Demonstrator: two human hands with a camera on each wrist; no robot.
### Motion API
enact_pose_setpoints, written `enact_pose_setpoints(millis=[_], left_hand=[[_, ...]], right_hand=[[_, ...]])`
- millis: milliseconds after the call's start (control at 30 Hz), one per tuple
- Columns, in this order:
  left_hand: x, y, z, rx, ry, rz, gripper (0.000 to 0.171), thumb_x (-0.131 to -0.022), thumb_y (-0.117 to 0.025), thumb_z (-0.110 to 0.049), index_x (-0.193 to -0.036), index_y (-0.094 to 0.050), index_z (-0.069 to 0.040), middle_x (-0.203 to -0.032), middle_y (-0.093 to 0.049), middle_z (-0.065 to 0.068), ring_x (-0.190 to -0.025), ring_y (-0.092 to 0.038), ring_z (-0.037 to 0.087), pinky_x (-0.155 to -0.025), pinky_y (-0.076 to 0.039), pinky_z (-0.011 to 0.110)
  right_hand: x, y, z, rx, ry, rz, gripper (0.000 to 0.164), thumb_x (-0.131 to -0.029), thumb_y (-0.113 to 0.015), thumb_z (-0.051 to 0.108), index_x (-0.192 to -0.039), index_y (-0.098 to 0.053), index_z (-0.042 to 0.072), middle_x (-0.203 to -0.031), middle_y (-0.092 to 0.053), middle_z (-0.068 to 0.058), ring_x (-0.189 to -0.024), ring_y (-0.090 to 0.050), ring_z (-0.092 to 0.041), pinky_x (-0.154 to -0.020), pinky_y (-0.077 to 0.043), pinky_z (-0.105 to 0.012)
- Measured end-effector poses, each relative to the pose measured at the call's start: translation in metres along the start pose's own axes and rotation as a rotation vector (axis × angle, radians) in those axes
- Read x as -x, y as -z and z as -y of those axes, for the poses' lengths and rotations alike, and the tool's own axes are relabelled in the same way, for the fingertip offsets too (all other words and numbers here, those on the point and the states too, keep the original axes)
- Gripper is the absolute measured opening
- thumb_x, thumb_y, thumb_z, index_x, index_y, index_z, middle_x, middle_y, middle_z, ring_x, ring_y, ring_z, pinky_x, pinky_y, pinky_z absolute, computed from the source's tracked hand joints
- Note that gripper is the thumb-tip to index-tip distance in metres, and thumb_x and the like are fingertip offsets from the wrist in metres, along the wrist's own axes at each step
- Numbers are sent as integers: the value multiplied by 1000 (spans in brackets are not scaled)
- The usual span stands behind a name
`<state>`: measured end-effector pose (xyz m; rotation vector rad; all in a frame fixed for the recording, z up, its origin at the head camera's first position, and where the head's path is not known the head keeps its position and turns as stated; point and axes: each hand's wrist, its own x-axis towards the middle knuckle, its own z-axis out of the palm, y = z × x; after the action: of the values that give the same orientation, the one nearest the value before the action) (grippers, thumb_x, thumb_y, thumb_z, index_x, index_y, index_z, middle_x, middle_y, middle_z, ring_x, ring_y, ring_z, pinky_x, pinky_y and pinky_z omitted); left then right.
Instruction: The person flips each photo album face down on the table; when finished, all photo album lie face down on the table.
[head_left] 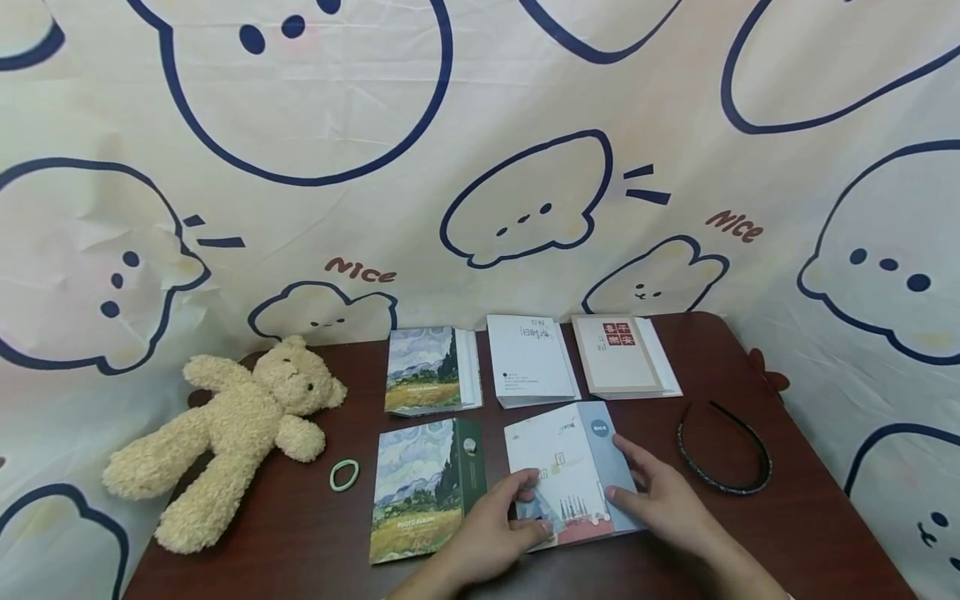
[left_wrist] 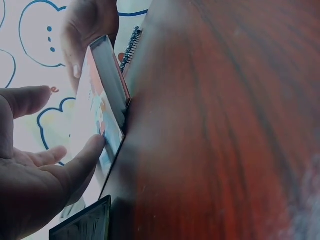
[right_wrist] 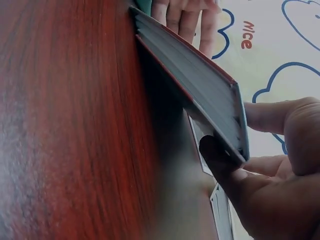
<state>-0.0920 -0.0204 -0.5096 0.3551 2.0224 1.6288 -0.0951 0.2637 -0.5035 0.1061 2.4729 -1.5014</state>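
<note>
A white and light-blue photo album (head_left: 558,450) with a pink lower edge lies at the front of the table. My right hand (head_left: 663,500) grips its blue spine side, which is raised off the table in the right wrist view, page edges (right_wrist: 195,75) showing. At the lower left corner of the album, my left hand (head_left: 495,525) has its fingers spread, with one fingertip touching the cover in the left wrist view. Just left of that hand lies a green-spined photo album (head_left: 416,492) with a painted landscape cover.
Behind stand a landscape-covered album (head_left: 423,371), a white album (head_left: 528,358) and a beige album (head_left: 618,354) with a red square. A teddy bear (head_left: 240,425) and a green hair tie (head_left: 344,475) lie left; a black headband (head_left: 738,483) lies right. A printed cloth hangs behind.
</note>
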Motion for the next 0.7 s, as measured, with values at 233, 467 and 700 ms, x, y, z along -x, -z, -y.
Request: enact_pose_setpoints(millis=[233, 467, 700], left_hand=[[2, 4, -3, -47, 12, 4, 67, -97, -75, -26, -155, -46, -12, -147, -53, 9, -133, -53, 33, -94, -57, 32], [6, 8, -4, -51, 13, -6, 70, -97, -75, -25, -157, -43, -9, -150, -52, 11, -134, -53, 34, -94, -57, 33], [7, 13, -8, -98, 36, -33, 72, -95, -76, -25, -157, -43, -9, -146, -55, 11, -130, -56, 32, -94, -57, 39]], right_hand=[[-3, -1, -1, 215, 10, -13, 79, -88, -84, 26, -155, -47, 4, -130, -66, -19, -106, -66, -23, -86, -56, -39], [-6, -6, -1, 301, 25, -11, 76, -87, -85, 27, -150, -53, 2, -103, -69, -4, -84, -59, -14, -70, -50, -30], [-8, -13, 3, 363, 63, -38, 70, -84, -87, 27, -144, -60, 1, -102, -71, -2, -82, -59, -10, -67, -51, -28]])
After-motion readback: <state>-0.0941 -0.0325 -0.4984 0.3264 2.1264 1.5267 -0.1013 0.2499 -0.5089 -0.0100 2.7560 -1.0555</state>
